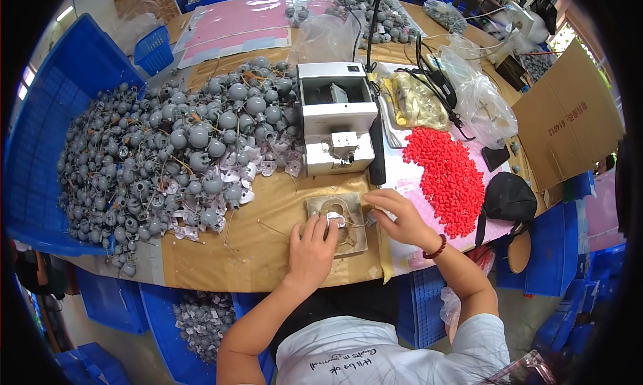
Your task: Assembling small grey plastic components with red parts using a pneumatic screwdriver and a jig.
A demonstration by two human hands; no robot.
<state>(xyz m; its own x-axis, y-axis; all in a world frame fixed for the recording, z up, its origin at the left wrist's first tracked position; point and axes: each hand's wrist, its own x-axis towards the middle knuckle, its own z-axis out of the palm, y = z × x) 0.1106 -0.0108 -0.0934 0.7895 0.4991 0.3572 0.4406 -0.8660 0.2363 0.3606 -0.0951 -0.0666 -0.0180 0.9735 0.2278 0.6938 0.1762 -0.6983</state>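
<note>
A square metal fixture block (357, 242) with a round recess lies on the table in front of me. Over its left side reaches my left hand (312, 250), its fingertips closed on a small white plastic part (335, 218) in the recess. My right hand (404, 221), with a dark red bead bracelet (436, 247), is just right of the block. Its thumb and fingers are pinched together; what they hold is too small to make out. A thin pale wire curves over the block toward that hand.
A big heap of grey round housings (199, 136) with wires fills the left side, spilling from a blue bin (41, 127). Ahead stands a white-and-grey machine (338, 120). Small red parts (447, 184) lie at right, beside a black cap (510, 197) and a cardboard sheet (569, 117).
</note>
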